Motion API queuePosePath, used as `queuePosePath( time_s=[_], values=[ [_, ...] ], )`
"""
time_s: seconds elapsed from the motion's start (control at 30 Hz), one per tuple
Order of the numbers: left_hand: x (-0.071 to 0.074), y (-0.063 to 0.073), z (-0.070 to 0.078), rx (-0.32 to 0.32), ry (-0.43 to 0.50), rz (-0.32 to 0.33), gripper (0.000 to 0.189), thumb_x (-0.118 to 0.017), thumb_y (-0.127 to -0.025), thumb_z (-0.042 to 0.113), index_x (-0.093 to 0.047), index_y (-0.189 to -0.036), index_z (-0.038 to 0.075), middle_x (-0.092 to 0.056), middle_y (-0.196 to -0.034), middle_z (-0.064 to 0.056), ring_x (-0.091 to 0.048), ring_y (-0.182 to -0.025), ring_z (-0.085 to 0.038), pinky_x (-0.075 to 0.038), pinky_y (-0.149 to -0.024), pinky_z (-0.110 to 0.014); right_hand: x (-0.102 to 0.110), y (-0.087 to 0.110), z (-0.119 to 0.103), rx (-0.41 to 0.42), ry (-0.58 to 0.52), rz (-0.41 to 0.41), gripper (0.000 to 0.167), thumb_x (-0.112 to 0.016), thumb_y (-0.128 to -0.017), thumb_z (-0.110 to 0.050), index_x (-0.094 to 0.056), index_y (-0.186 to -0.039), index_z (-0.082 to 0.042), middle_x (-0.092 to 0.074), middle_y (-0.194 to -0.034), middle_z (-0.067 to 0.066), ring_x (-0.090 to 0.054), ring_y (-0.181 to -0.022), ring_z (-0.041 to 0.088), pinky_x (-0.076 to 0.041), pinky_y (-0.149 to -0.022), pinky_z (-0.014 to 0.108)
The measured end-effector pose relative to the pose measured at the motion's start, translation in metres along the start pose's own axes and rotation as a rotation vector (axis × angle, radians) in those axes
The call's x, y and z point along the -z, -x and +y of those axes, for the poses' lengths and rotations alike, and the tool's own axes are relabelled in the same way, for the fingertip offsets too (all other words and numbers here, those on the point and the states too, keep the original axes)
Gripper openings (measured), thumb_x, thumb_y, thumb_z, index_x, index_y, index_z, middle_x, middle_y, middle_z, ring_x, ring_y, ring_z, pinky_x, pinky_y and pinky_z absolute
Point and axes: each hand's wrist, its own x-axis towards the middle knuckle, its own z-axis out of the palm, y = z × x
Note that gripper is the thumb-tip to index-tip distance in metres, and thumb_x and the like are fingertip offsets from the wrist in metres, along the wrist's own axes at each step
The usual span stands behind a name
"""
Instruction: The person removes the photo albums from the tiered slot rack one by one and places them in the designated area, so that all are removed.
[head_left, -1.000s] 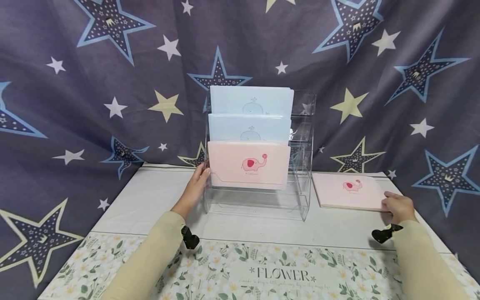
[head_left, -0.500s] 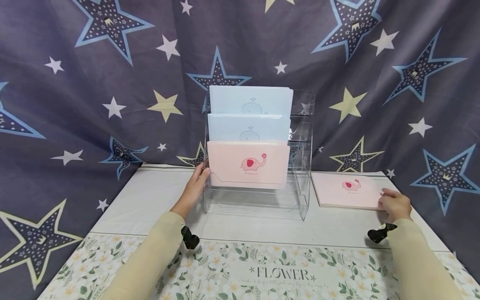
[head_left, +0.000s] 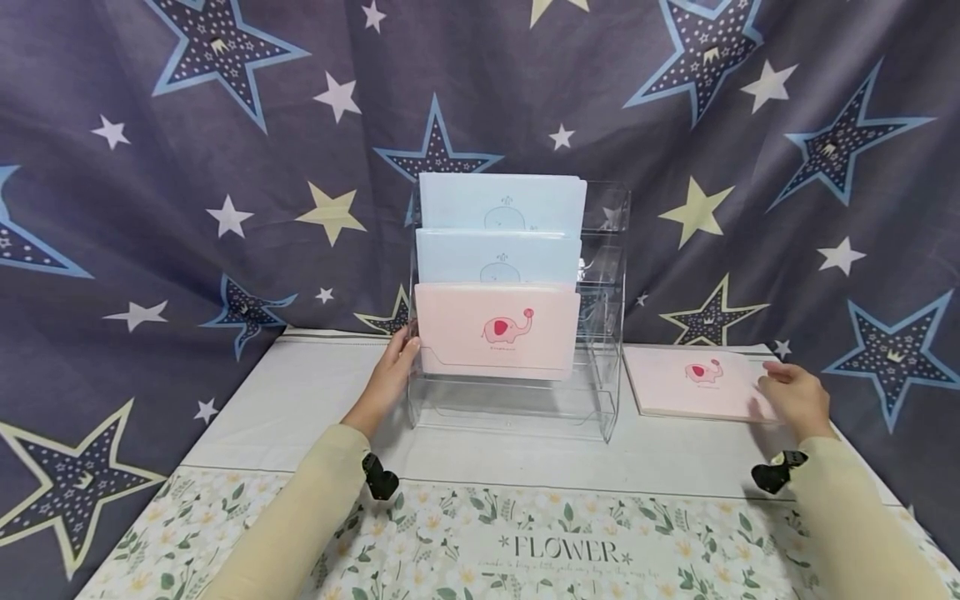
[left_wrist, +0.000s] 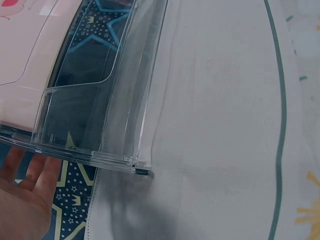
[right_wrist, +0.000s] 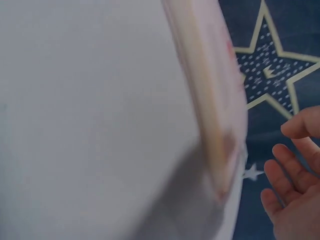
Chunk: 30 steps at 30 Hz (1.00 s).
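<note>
A clear acrylic tiered rack (head_left: 517, 404) stands mid-table. Two blue whale-print file folders, the upper (head_left: 457, 200) and the lower (head_left: 450, 254), sit in its higher tiers. In front of them is a pink elephant-print file folder (head_left: 457, 325). My left hand (head_left: 386, 375) touches the rack's left side panel; the left wrist view shows its fingers (left_wrist: 36, 170) fairly straight against the panel. A thick pink elephant-print piece (head_left: 667, 387), perhaps a stack, lies flat right of the rack. My right hand (head_left: 802, 404) is at its right end, fingers loosely bent and holding nothing in the right wrist view.
A white cloth (head_left: 300, 417) with a floral front band (head_left: 420, 533) covers the table. Behind hangs a dark star-print curtain (head_left: 525, 75). The rack's lowest front tier shows no folder.
Over the last half second my right hand has lifted slightly and come away from the pink piece's right end. The left hand and the rack have stayed in place.
</note>
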Motion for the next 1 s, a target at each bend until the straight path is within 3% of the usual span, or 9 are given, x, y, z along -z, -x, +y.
queuePosePath(
  time_s=[0.1, 0.2, 0.33, 0.43, 0.5, 0.73, 0.9, 1.0],
  values=[
    [0.0, 0.0, 0.0, -0.003, 0.001, -0.004, 0.069, -0.033, -0.106, 0.056, -0.017, -0.161, 0.018, -0.023, -0.162, -0.017, -0.028, -0.146, -0.036, -0.037, -0.112, -0.053, 0.005, 0.001, -0.01, 0.061, 0.012, 0.022, 0.048, -0.051, -0.1, -0.023, -0.053, -0.137, 0.007, -0.057, -0.132, 0.03, -0.052, -0.121, 0.044, -0.042, -0.097, 0.054],
    [0.0, 0.002, 0.001, -0.005, 0.007, -0.01, 0.07, -0.033, -0.106, 0.057, -0.017, -0.161, 0.018, -0.022, -0.162, -0.017, -0.028, -0.147, -0.036, -0.036, -0.112, -0.053, 0.01, 0.004, -0.022, 0.085, 0.004, 0.022, 0.049, -0.052, -0.101, -0.026, -0.054, -0.138, 0.005, -0.058, -0.131, 0.029, -0.055, -0.116, 0.04, -0.048, -0.087, 0.043],
    [0.0, 0.003, 0.002, -0.01, 0.002, -0.009, 0.07, -0.033, -0.106, 0.058, -0.017, -0.162, 0.019, -0.022, -0.163, -0.017, -0.027, -0.147, -0.036, -0.036, -0.113, -0.053, 0.014, 0.007, -0.038, 0.125, -0.032, 0.025, 0.047, -0.054, -0.101, -0.027, -0.056, -0.138, 0.002, -0.061, -0.129, 0.025, -0.057, -0.095, 0.011, -0.044, -0.071, 0.023],
    [0.0, 0.004, 0.002, -0.011, -0.009, -0.004, 0.07, -0.032, -0.105, 0.058, -0.017, -0.161, 0.02, -0.021, -0.163, -0.016, -0.027, -0.147, -0.035, -0.036, -0.113, -0.053, 0.016, 0.01, -0.051, 0.176, -0.071, 0.036, 0.044, -0.056, -0.1, -0.025, -0.057, -0.136, 0.001, -0.063, -0.123, 0.017, -0.048, -0.084, -0.008, -0.043, -0.07, 0.016],
    [0.0, 0.004, 0.002, -0.016, -0.013, -0.006, 0.069, -0.032, -0.106, 0.057, -0.017, -0.161, 0.019, -0.021, -0.163, -0.016, -0.027, -0.147, -0.036, -0.036, -0.113, -0.053, 0.016, 0.013, -0.062, 0.208, -0.097, 0.045, 0.043, -0.057, -0.1, -0.024, -0.058, -0.135, 0.0, -0.063, -0.119, 0.011, -0.046, -0.082, -0.014, -0.043, -0.07, 0.013],
    [0.0, 0.005, 0.001, -0.022, -0.002, -0.009, 0.065, -0.032, -0.107, 0.053, -0.019, -0.161, 0.019, -0.022, -0.163, -0.016, -0.027, -0.147, -0.037, -0.035, -0.113, -0.054, 0.014, 0.031, -0.107, 0.327, -0.203, 0.064, 0.038, -0.059, -0.101, -0.02, -0.059, -0.132, 0.001, -0.064, -0.113, 0.006, -0.051, -0.088, -0.012, -0.042, -0.073, 0.007],
    [0.0, 0.003, 0.0, -0.017, -0.008, -0.011, 0.066, -0.033, -0.107, 0.054, -0.018, -0.161, 0.019, -0.022, -0.163, -0.017, -0.028, -0.146, -0.037, -0.036, -0.112, -0.054, 0.01, 0.043, -0.138, 0.469, -0.266, 0.034, 0.034, -0.062, -0.1, -0.014, -0.061, -0.129, 0.002, -0.066, -0.107, 0.001, -0.056, -0.09, -0.008, -0.043, -0.076, 0.007],
    [0.0, 0.002, 0.0, -0.012, -0.013, -0.004, 0.067, -0.032, -0.107, 0.055, -0.018, -0.161, 0.019, -0.023, -0.162, -0.017, -0.029, -0.146, -0.037, -0.036, -0.112, -0.054, 0.005, 0.049, -0.154, 0.549, -0.278, 0.0, 0.031, -0.061, -0.1, -0.01, -0.062, -0.129, 0.0, -0.067, -0.108, 0.005, -0.056, -0.093, -0.007, -0.043, -0.08, 0.006]
  ],
)
